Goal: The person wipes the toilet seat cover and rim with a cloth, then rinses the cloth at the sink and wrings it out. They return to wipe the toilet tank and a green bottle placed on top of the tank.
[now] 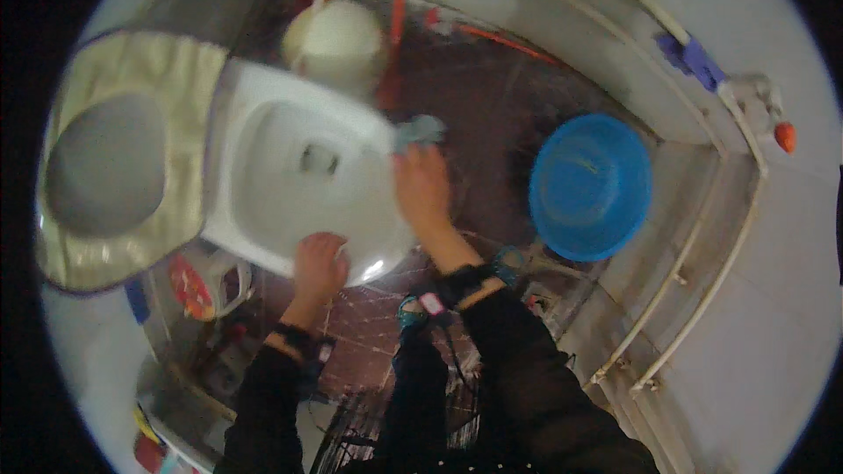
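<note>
A white ceramic toilet bowl (290,204) stands before me, with water at its drain. My left hand (319,270) lies on the near rim, its fingertips towards the inside; whether it grips the rim is unclear. At the bowl's rounded front end, my right hand (423,187) is shut on a grey-blue cloth (419,131). The cloth bunches beyond the fingers, against the outer edge of the rim. To the left, a toilet seat with a yellowish cover (188,145) around its opening is raised.
A blue plastic basin (586,184) sits on the right. Behind the bowl is a pale bucket (339,33), near an upright orange-red pole (399,6). White pipes (714,276) run along the right wall. A white plastic container (227,286) with a red patch stands at left.
</note>
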`<state>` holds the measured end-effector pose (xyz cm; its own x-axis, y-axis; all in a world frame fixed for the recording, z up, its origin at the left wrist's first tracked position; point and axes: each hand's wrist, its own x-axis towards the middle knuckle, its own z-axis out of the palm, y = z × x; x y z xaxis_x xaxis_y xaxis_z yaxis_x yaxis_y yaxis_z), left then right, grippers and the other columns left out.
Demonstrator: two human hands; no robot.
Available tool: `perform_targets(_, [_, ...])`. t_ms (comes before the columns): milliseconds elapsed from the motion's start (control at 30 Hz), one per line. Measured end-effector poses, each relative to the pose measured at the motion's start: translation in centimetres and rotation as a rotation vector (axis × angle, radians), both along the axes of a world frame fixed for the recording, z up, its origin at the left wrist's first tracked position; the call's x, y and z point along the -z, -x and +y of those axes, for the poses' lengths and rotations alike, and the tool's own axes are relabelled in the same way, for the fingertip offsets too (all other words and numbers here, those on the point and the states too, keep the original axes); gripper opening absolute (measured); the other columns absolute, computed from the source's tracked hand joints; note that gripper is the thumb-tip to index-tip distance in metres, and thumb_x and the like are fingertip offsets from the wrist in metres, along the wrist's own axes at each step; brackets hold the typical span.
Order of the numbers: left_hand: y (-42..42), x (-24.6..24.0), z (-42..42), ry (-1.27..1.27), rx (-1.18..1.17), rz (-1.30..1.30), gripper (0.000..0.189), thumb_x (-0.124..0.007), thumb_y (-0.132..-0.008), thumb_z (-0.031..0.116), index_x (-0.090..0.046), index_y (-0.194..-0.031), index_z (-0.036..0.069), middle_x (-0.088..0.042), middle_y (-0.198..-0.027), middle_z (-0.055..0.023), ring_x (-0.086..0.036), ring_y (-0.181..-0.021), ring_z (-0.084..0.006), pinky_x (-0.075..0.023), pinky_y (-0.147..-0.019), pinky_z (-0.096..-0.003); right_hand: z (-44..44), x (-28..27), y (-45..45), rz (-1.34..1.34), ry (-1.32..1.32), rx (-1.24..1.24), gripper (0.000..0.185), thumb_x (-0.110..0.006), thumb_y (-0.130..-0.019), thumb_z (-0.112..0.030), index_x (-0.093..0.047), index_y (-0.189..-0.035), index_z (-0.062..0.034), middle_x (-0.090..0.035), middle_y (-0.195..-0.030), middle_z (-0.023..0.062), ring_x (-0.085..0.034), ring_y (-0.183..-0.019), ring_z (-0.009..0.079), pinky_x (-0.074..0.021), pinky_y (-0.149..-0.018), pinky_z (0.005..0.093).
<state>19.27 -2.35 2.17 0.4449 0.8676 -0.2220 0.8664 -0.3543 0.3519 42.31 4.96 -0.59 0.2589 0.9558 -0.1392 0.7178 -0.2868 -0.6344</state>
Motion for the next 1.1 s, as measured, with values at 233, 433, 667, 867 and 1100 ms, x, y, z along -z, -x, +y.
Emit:
perform_targets(233, [-0.2,0.4,-0.4,-0.195,-0.029,-0.064,0.029,-0.058,-0.080,0.016,-0.061,-0.108,0.010,-0.063,-0.106,-0.0079,-0.055,-0.107,-0.0271,-0.0396,-0.095,-0.0433,-7.9,-1.1,5.2,-0.018,-0.026,0.367,0.036,-0.054,-0.093,-0.024,-0.049,-0.111,0.0067,-0.048,-0.105,0.0298,-0.049,-0.096,0.0459,-0.0404,-0.084,0.0517])
perform_targets(433, [1.0,-2.6,-4.1,-0.316,-0.239,-0.149,0.045,-0.060,-0.081,0.013,-0.050,-0.124,0.008,-0.055,-0.125,-0.0099,-0.046,-0.121,-0.0289,-0.0354,-0.100,-0.0446,-12.7,0.5,12.3,0.292,0.198,0.670,0.042,-0.048,-0.096,-0.026,-0.047,-0.110,0.0137,-0.051,-0.106,0.0342,-0.051,-0.098,0.0479,-0.0418,-0.083,0.0521])
perform_targets(667, [13.4,-6.7,-19.2,-0.006,-0.726,-0.142,0.046,-0.061,-0.081,0.010,-0.050,-0.126,0.005,-0.055,-0.121,-0.0190,-0.051,-0.114,-0.0354,-0.0411,-0.096,-0.0448,-17.1,-4.8,26.8,1.354,0.224,0.089,0.045,-0.051,-0.096,-0.039,-0.056,-0.113,0.0024,-0.065,-0.105,0.0133,-0.063,-0.088,0.0284,-0.0505,-0.074,0.0439])
perform_targets(867, [19.9,-12.7,-29.8,0.179,-1.396,-0.736,0.043,-0.055,-0.093,0.029,-0.046,-0.128,0.006,-0.055,-0.124,-0.0155,-0.054,-0.112,-0.0285,-0.0460,-0.089,-0.0429,-16.5,-17.5,27.9,1.900,1.074,0.080,0.041,-0.059,-0.092,-0.040,-0.061,-0.114,-0.0056,-0.062,-0.120,0.0090,-0.060,-0.107,0.0251,-0.0478,-0.091,0.0430])
perform_targets(1100, [16.2,-27.6,-29.4,0.613,-1.679,-1.821,0.078,-0.042,-0.088,0.068,-0.038,-0.142,0.012,-0.046,-0.140,-0.0114,-0.045,-0.126,-0.0311,-0.0391,-0.101,-0.0521,-21.0,-30.0,27.1,1.911,1.348,-0.001,0.048,-0.061,-0.089,-0.039,-0.056,-0.124,-0.0060,-0.059,-0.124,0.0100,-0.054,-0.116,0.0280,-0.0399,-0.102,0.0475])
